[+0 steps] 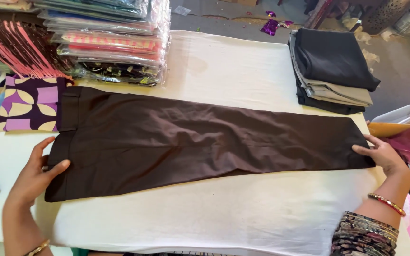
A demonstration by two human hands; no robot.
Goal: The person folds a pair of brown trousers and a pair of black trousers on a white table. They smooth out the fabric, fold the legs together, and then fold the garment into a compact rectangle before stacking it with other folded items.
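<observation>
I see a stack of plastic-wrapped fabrics [115,40] at the tabletop's [224,61] far left corner, folded dark and grey trousers [330,71] at its far right edge.

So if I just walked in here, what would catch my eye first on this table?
First, the long dark brown trousers laid flat across the white cloth-covered table, with the left hand at the waistband end and the right hand at the leg hems. Next, the stack of bright fabrics in clear plastic packets at the far left, and the pile of folded dark and grey garments at the far right.
</observation>
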